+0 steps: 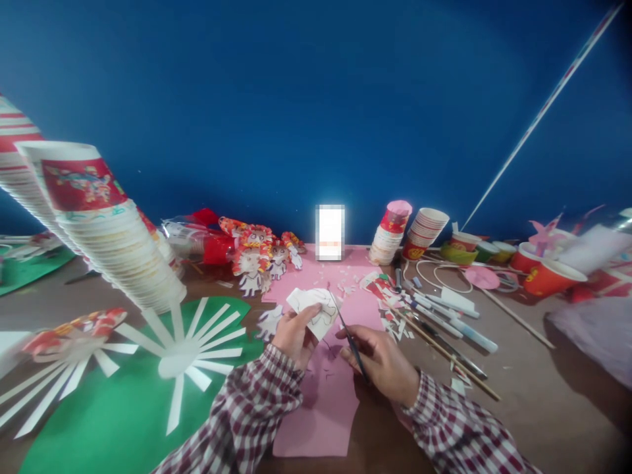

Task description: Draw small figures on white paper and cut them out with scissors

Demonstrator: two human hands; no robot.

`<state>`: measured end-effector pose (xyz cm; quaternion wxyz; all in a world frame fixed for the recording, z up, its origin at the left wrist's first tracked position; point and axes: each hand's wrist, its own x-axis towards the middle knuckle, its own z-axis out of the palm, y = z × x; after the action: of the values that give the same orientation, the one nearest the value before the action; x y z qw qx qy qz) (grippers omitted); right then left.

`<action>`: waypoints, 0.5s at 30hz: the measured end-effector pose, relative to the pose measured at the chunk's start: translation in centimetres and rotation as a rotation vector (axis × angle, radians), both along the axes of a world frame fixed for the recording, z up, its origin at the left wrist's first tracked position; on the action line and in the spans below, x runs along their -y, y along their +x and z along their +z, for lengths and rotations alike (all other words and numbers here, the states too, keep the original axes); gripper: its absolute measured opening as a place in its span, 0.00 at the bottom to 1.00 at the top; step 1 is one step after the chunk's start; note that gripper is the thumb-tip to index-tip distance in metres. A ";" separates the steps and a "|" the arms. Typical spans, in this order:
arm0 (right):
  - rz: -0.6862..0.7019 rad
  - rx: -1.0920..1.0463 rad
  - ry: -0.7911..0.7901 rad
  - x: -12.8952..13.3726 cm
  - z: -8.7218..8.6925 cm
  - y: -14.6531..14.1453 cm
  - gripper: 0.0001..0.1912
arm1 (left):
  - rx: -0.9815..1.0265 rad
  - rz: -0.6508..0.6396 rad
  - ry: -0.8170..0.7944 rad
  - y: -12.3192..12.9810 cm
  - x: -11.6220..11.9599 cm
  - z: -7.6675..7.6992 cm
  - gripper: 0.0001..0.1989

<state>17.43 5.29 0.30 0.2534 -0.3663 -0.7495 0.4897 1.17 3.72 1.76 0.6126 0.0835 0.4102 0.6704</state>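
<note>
My left hand point(296, 334) is closed on a small piece of white paper point(320, 315) with a dark outline drawn on it. In my right hand point(382, 362) is a pair of dark scissors point(353, 342), its blades pointing up and meeting the paper's right edge. Whether the blades are apart cannot be made out. Both hands are over a pink sheet point(316, 421) strewn with paper scraps. Just left of my left hand lies a white cut-out figure point(270, 324). Further back stand several paper figures point(251, 268) with red and orange tops.
Tall stacks of paper cups point(118, 243) lean at the left, above a green sheet point(99, 421) with a cup cut into strips point(180, 359). More cup stacks point(388, 237) stand by the blue wall point(296, 118). Pens point(474, 334), a wooden stick point(454, 362) and an orange cup point(550, 273) are at right.
</note>
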 end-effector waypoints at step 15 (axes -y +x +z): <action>-0.015 0.009 0.030 0.1 -0.3 0.0 0.15 | -0.077 0.002 0.058 -0.2 -0.1 0.0 0.11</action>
<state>17.45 5.23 0.00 0.2591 -0.3701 -0.7551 0.4750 0.99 3.79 1.73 0.5929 0.1268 0.4139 0.6790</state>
